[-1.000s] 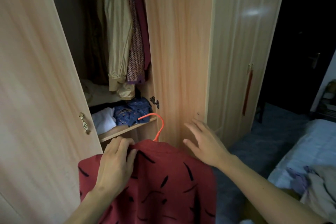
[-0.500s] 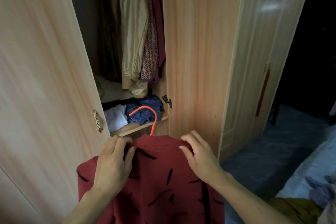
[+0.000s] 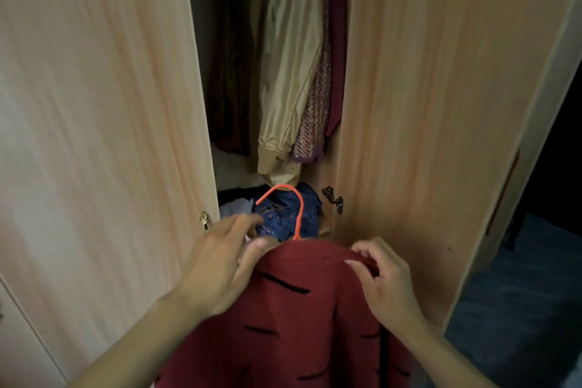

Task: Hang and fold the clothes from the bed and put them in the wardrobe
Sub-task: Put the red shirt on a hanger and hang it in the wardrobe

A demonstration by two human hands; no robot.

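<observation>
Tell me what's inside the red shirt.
An orange hanger: only its hook shows above the red shirt. Its shoulders are covered by cloth. Both hands hold the collar.

I see the shirt [image 3: 302,318] on its hanger [image 3: 291,205] before the wardrobe [image 3: 393,104] opening, between two doors; jackets [image 3: 289,72] hang inside above folded clothes [image 3: 283,217].
</observation>
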